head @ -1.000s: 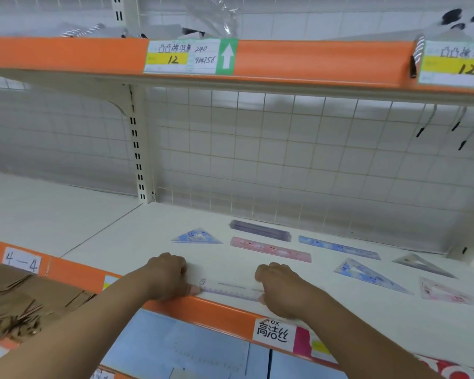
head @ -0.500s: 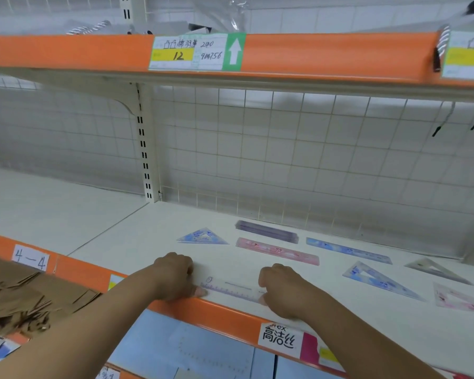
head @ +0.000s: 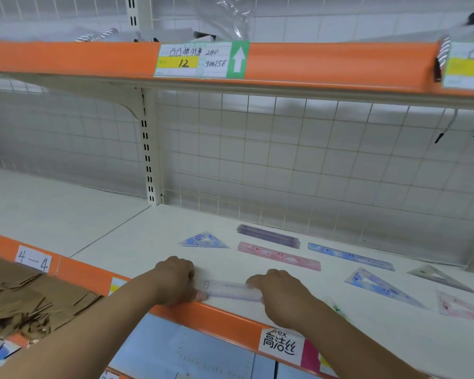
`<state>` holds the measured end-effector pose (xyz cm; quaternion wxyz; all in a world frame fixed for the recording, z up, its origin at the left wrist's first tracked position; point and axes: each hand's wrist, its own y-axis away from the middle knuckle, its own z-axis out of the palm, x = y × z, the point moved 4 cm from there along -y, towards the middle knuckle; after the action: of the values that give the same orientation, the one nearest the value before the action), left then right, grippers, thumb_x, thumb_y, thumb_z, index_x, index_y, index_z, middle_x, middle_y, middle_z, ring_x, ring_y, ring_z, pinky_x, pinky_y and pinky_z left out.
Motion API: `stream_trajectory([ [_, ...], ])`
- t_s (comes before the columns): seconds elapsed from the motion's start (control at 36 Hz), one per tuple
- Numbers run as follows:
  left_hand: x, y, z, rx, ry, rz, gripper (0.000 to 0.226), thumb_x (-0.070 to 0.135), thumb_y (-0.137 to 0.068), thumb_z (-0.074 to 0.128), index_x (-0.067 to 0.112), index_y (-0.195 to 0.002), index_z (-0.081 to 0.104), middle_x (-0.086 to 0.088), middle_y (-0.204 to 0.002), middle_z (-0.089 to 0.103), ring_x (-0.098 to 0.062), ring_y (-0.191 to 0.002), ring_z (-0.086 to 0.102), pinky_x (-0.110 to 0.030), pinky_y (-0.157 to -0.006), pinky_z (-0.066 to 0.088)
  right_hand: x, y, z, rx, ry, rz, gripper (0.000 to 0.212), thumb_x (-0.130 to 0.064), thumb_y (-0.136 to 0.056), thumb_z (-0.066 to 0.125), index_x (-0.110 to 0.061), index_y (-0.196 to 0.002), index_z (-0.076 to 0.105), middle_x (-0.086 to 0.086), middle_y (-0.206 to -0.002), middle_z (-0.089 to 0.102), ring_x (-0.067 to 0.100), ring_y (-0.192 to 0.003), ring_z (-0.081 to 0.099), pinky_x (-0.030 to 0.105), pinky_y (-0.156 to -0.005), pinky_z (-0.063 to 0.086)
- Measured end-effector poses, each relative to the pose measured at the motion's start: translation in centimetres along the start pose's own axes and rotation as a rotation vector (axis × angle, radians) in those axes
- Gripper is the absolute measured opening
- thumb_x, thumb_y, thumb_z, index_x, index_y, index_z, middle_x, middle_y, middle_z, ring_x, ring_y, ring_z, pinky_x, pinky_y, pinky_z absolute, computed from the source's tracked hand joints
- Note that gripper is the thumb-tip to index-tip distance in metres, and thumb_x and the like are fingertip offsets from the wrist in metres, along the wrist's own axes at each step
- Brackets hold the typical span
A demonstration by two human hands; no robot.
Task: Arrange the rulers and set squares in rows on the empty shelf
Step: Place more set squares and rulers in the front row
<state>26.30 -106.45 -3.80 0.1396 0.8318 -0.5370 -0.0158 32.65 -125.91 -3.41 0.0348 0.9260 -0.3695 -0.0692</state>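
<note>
White store shelf point(head: 121, 242) w/ wire-grid back point(head: 285, 160): we see both hands at its orange front lip point(head: 230, 315). Left hand point(head: 175, 283) and right hand point(head: 282, 294) curl their fingers over opposite ends of a clear ruler point(head: 230, 289), pinching it flat on the shelf between them. Vs. a sec. ago little has shifted: same grip, same spot, so we judge it's being squared up for a front row, not yet released. Just beyond the fingertips lie a blue set square point(head: 203, 240), pink ruler point(head: 278, 255) and purple ruler stack point(head: 268, 236). Right of the right-hand fingers lie a blue ruler point(head: 350, 255) and three more set squares. No bins; brown cardboard point(head: 25, 302) sits left of the left hand, contents unclear.
</note>
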Motion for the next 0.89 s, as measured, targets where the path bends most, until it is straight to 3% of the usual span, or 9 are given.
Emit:
stream_trajectory([
  [0.11, 0.1, 0.1, 0.0, 0.0, -0.002, 0.001, 0.065, 0.062, -0.079, 0.063, 0.024, -0.129, 0.05, -0.001, -0.128, 0.048, -0.018, -0.114, 0.051, -0.025, -0.09, 0.041, 0.0, 0.0, 0.0, -0.032, 0.061, 0.012, 0.051, -0.001, -0.091, 0.039, -0.013, -0.141, 0.038, 0.013, -0.127, 0.049, 0.029, -0.118, 0.043, 0.038, -0.099, 0.041],
  [0.28, 0.3, 0.3, -0.2, -0.002, 0.008, 0.012, 0.064, 0.061, -0.08, 0.063, 0.024, -0.13, 0.05, -0.001, -0.129, 0.047, -0.018, -0.116, 0.05, -0.024, -0.091, 0.04, 0.3, -0.1, 0.7, -0.079, -0.036, 0.042, 0.044, -0.009, -0.095, 0.039, -0.008, -0.138, 0.035, 0.014, -0.13, 0.045, 0.028, -0.118, 0.043, 0.037, -0.099, 0.041],
  [0.33, 0.3, 0.4, -0.3, -0.004, 0.014, 0.022, 0.063, 0.059, -0.08, 0.064, 0.023, -0.131, 0.049, -0.001, -0.13, 0.048, -0.018, -0.117, 0.05, -0.024, -0.092, 0.04, 0.4, -0.2, 0.8, -0.088, -0.064, 0.057, 0.039, -0.019, -0.1, 0.036, -0.007, -0.137, 0.035, 0.014, -0.131, 0.043, 0.028, -0.12, 0.041, 0.037, -0.101, 0.039],
  [0.44, 0.3, 0.5, -0.4, -0.011, 0.022, 0.025, 0.063, 0.058, -0.08, 0.065, 0.023, -0.131, 0.05, -0.001, -0.13, 0.048, -0.018, -0.116, 0.05, -0.025, -0.092, 0.041, 0.4, -0.5, 0.8, -0.096, -0.065, 0.071, 0.048, -0.041, -0.101, 0.037, -0.008, -0.136, 0.036, 0.012, -0.131, 0.043, 0.025, -0.119, 0.042, 0.035, -0.098, 0.038],
  [0.58, 0.3, 0.4, -0.4, -0.009, 0.02, 0.017, 0.064, 0.059, -0.078, 0.066, 0.024, -0.13, 0.051, 0.0, -0.127, 0.049, -0.017, -0.114, 0.051, -0.023, -0.089, 0.041, 0.3, -0.5, 0.6, -0.065, -0.045, 0.038, 0.046, -0.039, -0.1, 0.04, -0.011, -0.137, 0.036, 0.01, -0.131, 0.046, 0.024, -0.118, 0.044, 0.036, -0.097, 0.04],
  [0.72, 0.6, 0.6, -0.5, -0.015, 0.032, 0.022, 0.063, 0.056, -0.08, 0.066, 0.024, -0.132, 0.049, 0.001, -0.13, 0.049, -0.017, -0.116, 0.051, -0.024, -0.093, 0.042, 0.1, -0.3, 0.1, 0.009, -0.045, 0.0, 0.029, -0.031, -0.098, 0.047, -0.015, -0.122, 0.042, 0.008, -0.119, 0.054, 0.02, -0.099, 0.047, 0.032, -0.077, 0.035],
  [0.89, 1.9, 0.6, -0.5, -0.034, 0.071, 0.074, 0.061, 0.045, -0.083, 0.068, 0.027, -0.137, 0.044, 0.002, -0.136, 0.045, -0.018, -0.123, 0.047, -0.026, -0.101, 0.039, 0.1, -0.6, 0.0, 0.023, 0.065, -0.013, 0.039, -0.034, -0.098, 0.048, -0.013, -0.13, 0.046, 0.008, -0.126, 0.045, 0.027, -0.118, 0.041, 0.038, -0.095, 0.037],
])
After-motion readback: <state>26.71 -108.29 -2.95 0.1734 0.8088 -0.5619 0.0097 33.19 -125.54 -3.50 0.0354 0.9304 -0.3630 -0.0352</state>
